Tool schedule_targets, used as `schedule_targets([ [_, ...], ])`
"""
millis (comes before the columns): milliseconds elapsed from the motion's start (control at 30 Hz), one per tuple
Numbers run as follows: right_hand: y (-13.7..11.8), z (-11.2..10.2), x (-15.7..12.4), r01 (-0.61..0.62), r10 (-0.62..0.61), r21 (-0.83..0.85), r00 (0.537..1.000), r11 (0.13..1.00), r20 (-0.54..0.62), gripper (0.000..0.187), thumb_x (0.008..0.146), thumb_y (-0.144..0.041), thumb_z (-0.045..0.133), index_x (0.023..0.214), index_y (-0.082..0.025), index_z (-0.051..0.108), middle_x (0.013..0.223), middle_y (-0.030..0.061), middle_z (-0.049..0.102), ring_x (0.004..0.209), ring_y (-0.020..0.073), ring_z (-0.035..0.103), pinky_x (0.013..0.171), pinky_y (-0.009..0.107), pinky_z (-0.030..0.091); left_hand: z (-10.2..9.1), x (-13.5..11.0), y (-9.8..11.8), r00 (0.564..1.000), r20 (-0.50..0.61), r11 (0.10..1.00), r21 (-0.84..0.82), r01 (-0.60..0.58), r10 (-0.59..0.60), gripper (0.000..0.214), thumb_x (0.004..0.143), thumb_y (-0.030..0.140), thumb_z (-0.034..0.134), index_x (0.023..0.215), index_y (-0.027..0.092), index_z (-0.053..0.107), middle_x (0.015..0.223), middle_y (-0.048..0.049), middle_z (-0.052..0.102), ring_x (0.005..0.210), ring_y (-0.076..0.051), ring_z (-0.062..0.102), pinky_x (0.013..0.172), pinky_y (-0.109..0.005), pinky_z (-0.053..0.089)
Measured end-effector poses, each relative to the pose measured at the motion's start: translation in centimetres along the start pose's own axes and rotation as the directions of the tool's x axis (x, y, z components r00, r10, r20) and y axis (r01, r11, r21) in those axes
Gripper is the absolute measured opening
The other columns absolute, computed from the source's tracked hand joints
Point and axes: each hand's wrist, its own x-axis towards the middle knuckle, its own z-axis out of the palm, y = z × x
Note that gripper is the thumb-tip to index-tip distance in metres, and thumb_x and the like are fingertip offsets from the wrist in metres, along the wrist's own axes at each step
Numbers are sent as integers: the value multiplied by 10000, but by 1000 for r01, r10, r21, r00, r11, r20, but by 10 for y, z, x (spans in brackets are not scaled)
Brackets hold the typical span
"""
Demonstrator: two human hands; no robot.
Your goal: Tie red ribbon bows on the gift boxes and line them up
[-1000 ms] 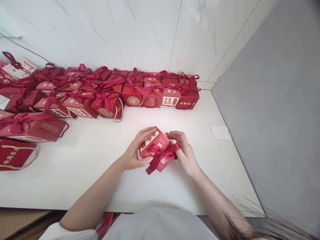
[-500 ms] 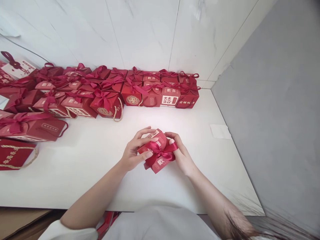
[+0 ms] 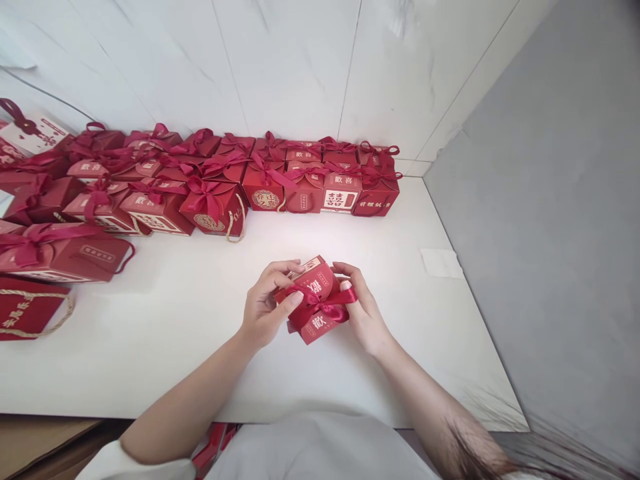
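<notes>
While the half-curled left hand [image 3: 263, 307] grips one side of the red box [image 3: 323, 279] and the likewise curled right hand [image 3: 366, 310] cups the other, thumb at the bow [image 3: 320, 307], the box sits between them over the white table [image 3: 190, 320]. Probably light, stiff but dentable card, it suits holding by its walls, off the slick bow.

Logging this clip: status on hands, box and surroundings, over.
Left hand and right hand holding red gift box. Ribbon bow on top. Other red boxes apart, beyond and leftward. Nothing seen blocking the hands.
</notes>
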Motion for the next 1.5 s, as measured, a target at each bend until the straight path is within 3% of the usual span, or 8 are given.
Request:
schedule_targets([
  [300,-4,0,-2,-32,32,-28,999,999,-20,531,977,-632,364,1382,-294,421,1470,90,471,1245,292,560,964,460,530,5,-2,3,999,-31,999,2,38,-38,346,914,341,617,651,190,451,1109,-88,636,1118,-261,624,942,-454,524],
  [400,-7,1,-3,-45,43,-55,999,997,-33,539,980,-631,344,1382,-279,417,1492,99,449,1251,297,552,980,480,521,11,-5,5,993,-57,994,-35,102,-104,219,861,364,693,888,221,530,1232,-86,594,1157,-263,607,947,-442,523],
  [533,-7,5,-5,-24,7,-138,993,990,-120,558,970,-642,332,1376,-272,429,1494,109,446,1226,311,562,932,503,540,19,-10,10,965,-55,966,38,257,-255,762,674,376,864,1305,285,448,1419,-102,476,1209,-283,585,954,-421,531],
  [767,-4,8,-8,46,-75,-201,988,978,-138,539,954,-637,390,1363,-291,444,1438,107,505,1214,305,575,870,456,576,22,-5,12,883,-50,885,-55,463,-466,620,724,382,818,1232,265,481,1282,-73,559,1051,-228,649,851,-380,582],
  [933,-9,1,-6,18,-35,-155,994,988,-107,486,959,-622,410,1303,-291,497,1392,88,572,1183,293,611,917,455,554,25,-7,10,909,-30,910,-23,414,-415,572,734,336,809,1204,267,490,1271,-68,582,1057,-231,654,866,-391,580],
  [1133,-18,-6,-3,-34,27,-72,996,997,-90,455,949,-611,461,1225,-262,552,1348,77,619,1139,268,642,948,429,537,22,-7,8,976,16,973,83,215,-217,582,672,270,848,1168,241,544,1370,-100,515,1282,-294,543,1089,-468,450],
  [1333,-17,-12,4,-109,104,102,993,989,58,435,880,-542,623,1216,-274,562,1396,75,584,1226,285,595,876,422,582,14,1,7,889,0,887,-66,457,-458,582,668,329,858,1145,250,533,1260,-68,610,1041,-242,660,852,-391,576],
  [1500,-9,-13,9,-61,27,227,988,972,152,510,846,-503,694,1279,-279,542,1396,73,591,1306,270,545,1046,480,498,8,9,2,823,-101,824,-184,537,-559,556,651,370,872,1092,220,569,1045,-35,681,969,-231,673,846,-393,570],
])
